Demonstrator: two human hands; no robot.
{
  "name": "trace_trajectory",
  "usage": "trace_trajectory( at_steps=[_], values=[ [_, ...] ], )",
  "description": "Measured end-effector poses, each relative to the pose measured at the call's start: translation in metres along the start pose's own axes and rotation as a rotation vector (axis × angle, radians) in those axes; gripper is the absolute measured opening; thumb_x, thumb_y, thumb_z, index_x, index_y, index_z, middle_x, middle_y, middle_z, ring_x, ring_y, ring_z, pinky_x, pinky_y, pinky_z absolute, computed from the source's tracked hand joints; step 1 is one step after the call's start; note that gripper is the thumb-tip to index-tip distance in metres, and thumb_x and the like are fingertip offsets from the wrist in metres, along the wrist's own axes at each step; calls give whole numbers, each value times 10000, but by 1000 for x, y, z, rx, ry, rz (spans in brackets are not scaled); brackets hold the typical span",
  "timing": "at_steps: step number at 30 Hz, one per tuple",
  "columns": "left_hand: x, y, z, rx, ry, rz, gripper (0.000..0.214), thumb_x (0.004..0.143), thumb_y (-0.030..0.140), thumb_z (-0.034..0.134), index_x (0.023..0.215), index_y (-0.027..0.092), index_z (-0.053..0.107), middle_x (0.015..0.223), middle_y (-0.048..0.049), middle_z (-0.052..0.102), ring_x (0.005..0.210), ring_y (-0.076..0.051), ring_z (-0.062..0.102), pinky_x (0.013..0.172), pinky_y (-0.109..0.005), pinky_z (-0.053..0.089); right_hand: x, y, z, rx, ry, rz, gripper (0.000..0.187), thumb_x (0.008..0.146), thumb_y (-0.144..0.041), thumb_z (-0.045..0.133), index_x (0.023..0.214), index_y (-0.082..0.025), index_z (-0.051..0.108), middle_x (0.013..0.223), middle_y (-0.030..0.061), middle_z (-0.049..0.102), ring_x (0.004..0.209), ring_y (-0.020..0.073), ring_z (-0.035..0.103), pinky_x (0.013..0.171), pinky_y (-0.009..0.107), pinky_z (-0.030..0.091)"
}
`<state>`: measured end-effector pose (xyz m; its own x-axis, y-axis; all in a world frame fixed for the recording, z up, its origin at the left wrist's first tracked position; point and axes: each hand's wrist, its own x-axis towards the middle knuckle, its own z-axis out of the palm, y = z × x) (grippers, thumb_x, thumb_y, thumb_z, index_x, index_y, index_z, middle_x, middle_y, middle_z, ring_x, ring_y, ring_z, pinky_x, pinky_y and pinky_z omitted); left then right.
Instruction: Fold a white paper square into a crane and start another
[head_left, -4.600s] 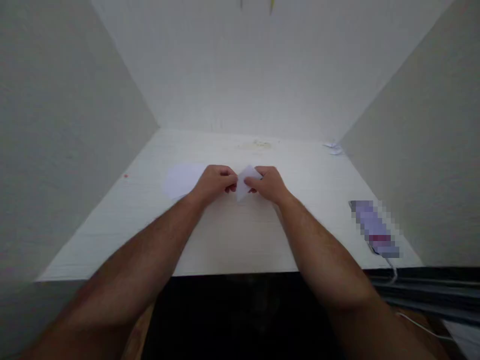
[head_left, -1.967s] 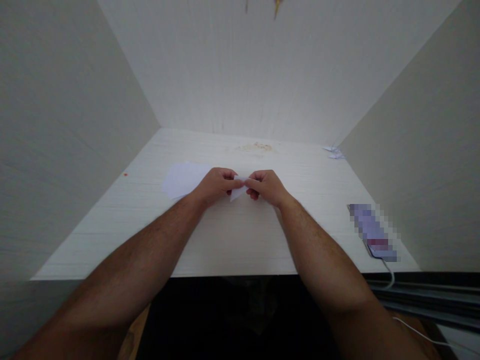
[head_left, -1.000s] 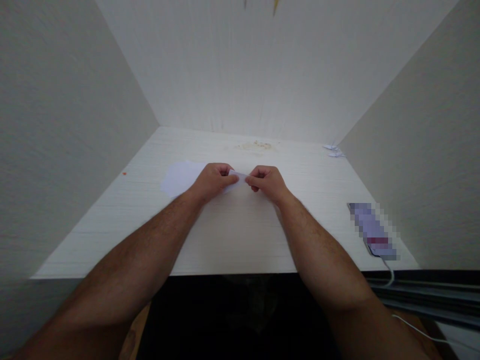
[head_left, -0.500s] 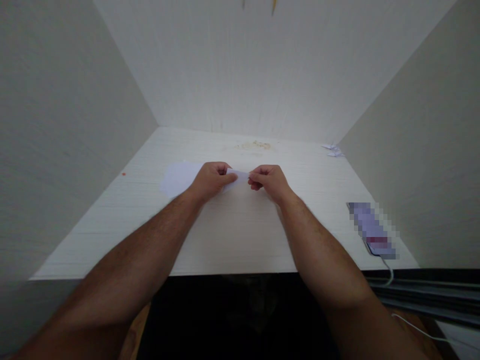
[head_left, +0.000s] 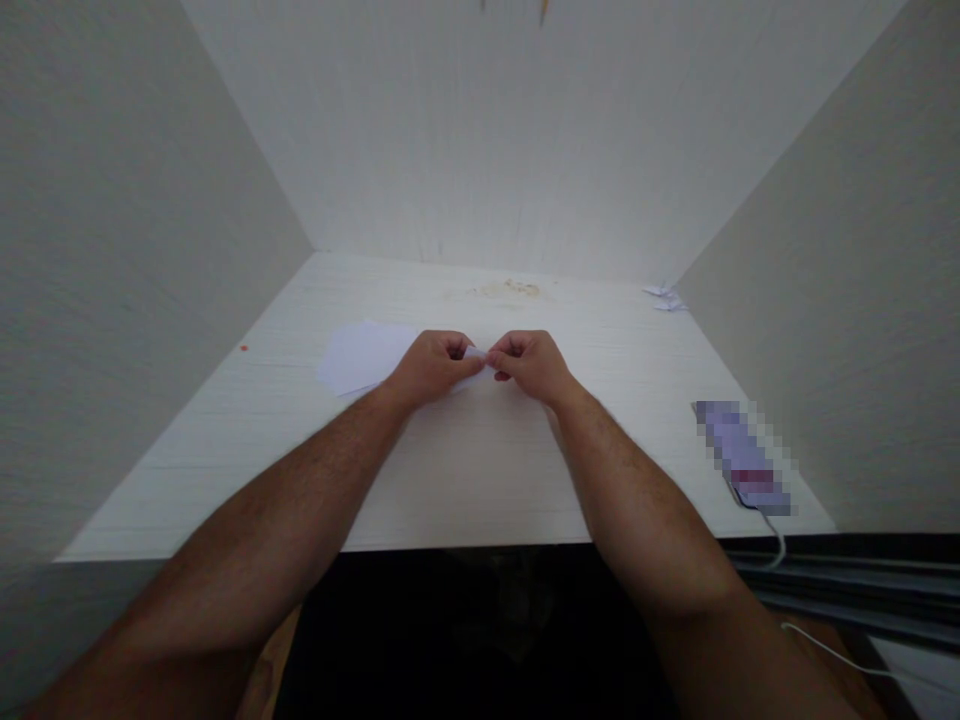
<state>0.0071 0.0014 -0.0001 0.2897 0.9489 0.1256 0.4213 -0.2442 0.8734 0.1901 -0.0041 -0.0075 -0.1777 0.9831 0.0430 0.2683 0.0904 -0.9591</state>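
My left hand (head_left: 431, 365) and my right hand (head_left: 530, 364) meet over the middle of the white desk (head_left: 465, 470). Both pinch a small folded piece of white paper (head_left: 475, 356), of which only a sliver shows between the fingertips. The fingers of each hand are curled closed on it, and the hands nearly touch. A stack of white paper sheets (head_left: 358, 356) lies flat on the desk just left of my left hand.
White panels wall the desk on the left, back and right. A phone (head_left: 741, 458) with a white cable (head_left: 780, 545) lies near the right front corner. Small folded paper pieces (head_left: 663, 296) sit in the back right corner. A brownish stain (head_left: 504, 290) marks the back.
The folded paper showed as a wider piece between my hands earlier; my hands have drawn closer together and now cover nearly all of it.
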Motion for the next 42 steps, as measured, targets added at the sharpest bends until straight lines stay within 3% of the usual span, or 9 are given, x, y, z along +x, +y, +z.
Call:
trace_trajectory(
  at_steps=[10,29,37,42],
  values=[
    [-2,0,2,91,-11,22,340,700,432,708,549,162,568,498,57,400,491,-63,318,459,-225,220,-2,0,6,-127,76,-130,80,700,-221,657,642,-173,630,587,-33,582,574,95,487,577,251,393],
    [-4,3,7,32,-82,17,379,690,387,699,507,182,437,499,60,386,495,-57,311,467,-213,225,-3,-2,9,-146,80,-139,93,748,-249,628,689,-177,620,638,-14,615,602,105,504,592,260,395],
    [-2,-3,9,63,-94,10,297,677,393,708,544,169,565,500,48,444,490,-67,347,464,-217,235,-3,-1,11,-178,74,-155,99,761,-259,644,702,-181,629,661,-5,636,622,115,533,621,268,418],
    [-4,0,12,-35,-31,-39,309,694,400,713,560,165,563,521,51,422,506,-65,321,482,-235,217,-2,0,11,-102,157,-142,87,766,-234,632,703,-174,623,657,-4,624,620,117,526,613,266,416]
  ],
)
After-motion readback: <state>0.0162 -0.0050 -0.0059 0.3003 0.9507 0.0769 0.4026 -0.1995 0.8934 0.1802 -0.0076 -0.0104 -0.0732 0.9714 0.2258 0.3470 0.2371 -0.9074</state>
